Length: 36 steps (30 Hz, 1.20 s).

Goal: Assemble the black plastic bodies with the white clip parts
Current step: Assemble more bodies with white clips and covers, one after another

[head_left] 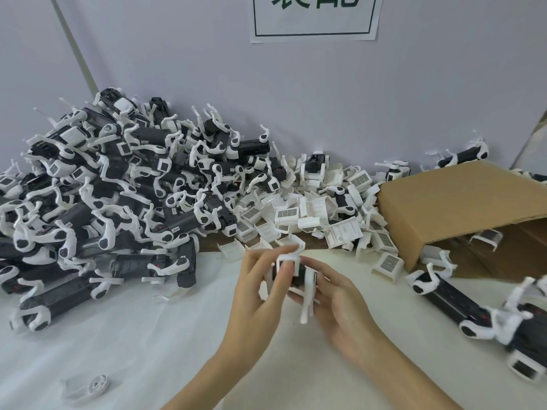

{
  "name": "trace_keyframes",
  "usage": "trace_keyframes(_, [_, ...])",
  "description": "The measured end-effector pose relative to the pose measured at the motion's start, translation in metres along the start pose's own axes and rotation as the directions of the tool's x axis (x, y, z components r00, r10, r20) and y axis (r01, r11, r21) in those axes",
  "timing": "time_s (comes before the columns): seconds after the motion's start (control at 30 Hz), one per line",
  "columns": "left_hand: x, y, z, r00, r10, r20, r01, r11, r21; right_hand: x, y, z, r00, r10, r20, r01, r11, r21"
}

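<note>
In the head view, a black plastic body (pixel 297 275) sits at the centre of the frame, a little below the middle, raised above the bench (pixel 165 335) between both hands. Only a small dark block of it shows; white arms stick out from it, one curling up above the fingers, another hanging down as a long white clip part (pixel 307 297) in front of the right palm. The left hand (pixel 254 294) comes in from the lower middle, its grip clamped on the body from the left side, with the thumb pressed on the front face and the fingertips reaching the white piece on top. The right hand (pixel 334 306) cups the body from the right, its fingers curled round behind it. The fingers cover most of the body, so how the white pieces sit on it cannot be told.

Filling the left half of the frame is a large heap of black-and-white assemblies (pixel 97 184), banked against the grey wall (pixel 296 93). Right of centre lies a spread of loose white clips (pixel 322 214). A tipped cardboard box (pixel 455 202) lies on its side at the right, more white pieces just inside its mouth. Several finished units (pixel 461 303) lie at the lower right. One white piece (pixel 85 389) lies alone at the lower left. A paper sign (pixel 313 16) hangs at the top centre.
</note>
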<state>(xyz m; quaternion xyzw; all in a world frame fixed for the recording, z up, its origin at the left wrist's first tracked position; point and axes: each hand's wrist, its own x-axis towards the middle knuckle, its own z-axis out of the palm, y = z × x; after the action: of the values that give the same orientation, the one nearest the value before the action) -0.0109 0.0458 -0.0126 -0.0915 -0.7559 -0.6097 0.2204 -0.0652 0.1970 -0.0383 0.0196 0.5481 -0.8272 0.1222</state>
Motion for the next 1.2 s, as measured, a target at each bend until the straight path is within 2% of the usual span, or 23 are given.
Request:
trace_keyframes(0.1, [0.001, 0.003, -0.001, 0.998, -0.02, 0.059, 0.024, 0.998, -0.051, -0.002, -0.003, 0.0, 1.0, -0.016, -0.015, 0.017, 0.999, 0.029])
trace_keyframes(0.17, [0.004, 0.002, -0.007, 0.992, -0.069, 0.106, 0.086, 0.983, -0.161, -0.003, -0.009, 0.0, 1.0, -0.027, -0.007, 0.028, 0.993, 0.118])
trace_keyframes(0.3, [0.015, -0.007, -0.019, 0.962, -0.203, 0.184, 0.265, 0.859, -0.439, -0.004, -0.022, 0.001, 0.994, -0.02, 0.112, -0.022, 0.932, 0.362])
trace_keyframes(0.33, [0.017, -0.009, -0.021, 0.96, -0.21, 0.185, 0.273, 0.847, -0.457, -0.005, -0.024, 0.002, 0.988, -0.001, 0.152, -0.054, 0.935, 0.352])
trace_keyframes(0.4, [0.02, -0.013, -0.024, 0.961, -0.227, 0.16, 0.275, 0.858, -0.434, -0.006, -0.021, 0.004, 0.983, 0.024, 0.181, -0.063, 0.974, 0.216])
trace_keyframes(0.5, [0.021, -0.019, -0.027, 0.966, -0.22, 0.134, 0.251, 0.924, -0.29, -0.004, -0.011, 0.005, 0.992, -0.068, 0.111, 0.066, 0.998, 0.023])
trace_keyframes(0.57, [0.021, -0.018, -0.03, 0.965, -0.194, 0.175, 0.227, 0.955, -0.192, -0.003, -0.009, 0.002, 0.979, -0.182, 0.088, 0.193, 0.971, -0.141])
trace_keyframes(0.63, [0.02, -0.02, -0.034, 0.965, -0.134, 0.224, 0.149, 0.987, -0.053, -0.002, -0.012, -0.003, 0.957, -0.253, 0.139, 0.276, 0.943, -0.185])
trace_keyframes(0.7, [0.021, -0.028, -0.037, 0.968, -0.066, 0.241, 0.062, 0.998, 0.027, -0.001, -0.017, -0.008, 0.951, -0.237, 0.196, 0.267, 0.953, -0.144])
trace_keyframes(0.8, [0.023, -0.029, -0.039, 0.973, 0.059, 0.223, -0.081, 0.993, 0.089, 0.0, -0.023, -0.007, 0.971, -0.159, 0.178, 0.174, 0.982, -0.068])
trace_keyframes(0.87, [0.024, -0.029, -0.039, 0.953, 0.185, 0.238, -0.239, 0.946, 0.219, 0.001, -0.028, -0.007, 0.992, -0.027, 0.123, 0.021, 0.998, 0.051])
trace_keyframes(0.93, [0.025, -0.029, -0.039, 0.882, 0.331, 0.335, -0.432, 0.852, 0.295, 0.001, -0.032, -0.01, 0.985, 0.11, 0.131, -0.131, 0.978, 0.16])
trace_keyframes(1.03, [0.024, -0.032, -0.037, 0.749, 0.459, 0.478, -0.636, 0.701, 0.324, -0.001, -0.034, -0.012, 0.978, 0.159, 0.135, -0.179, 0.972, 0.154])
trace_keyframes(1.1, [0.023, -0.037, -0.037, 0.731, 0.457, 0.506, -0.664, 0.646, 0.376, 0.0, -0.033, -0.011, 0.985, 0.146, 0.094, -0.158, 0.977, 0.144])
trace_keyframes(1.2, [0.023, -0.04, -0.043, 0.803, 0.385, 0.455, -0.575, 0.701, 0.422, -0.002, -0.034, -0.008, 0.986, 0.082, 0.142, -0.096, 0.991, 0.092])
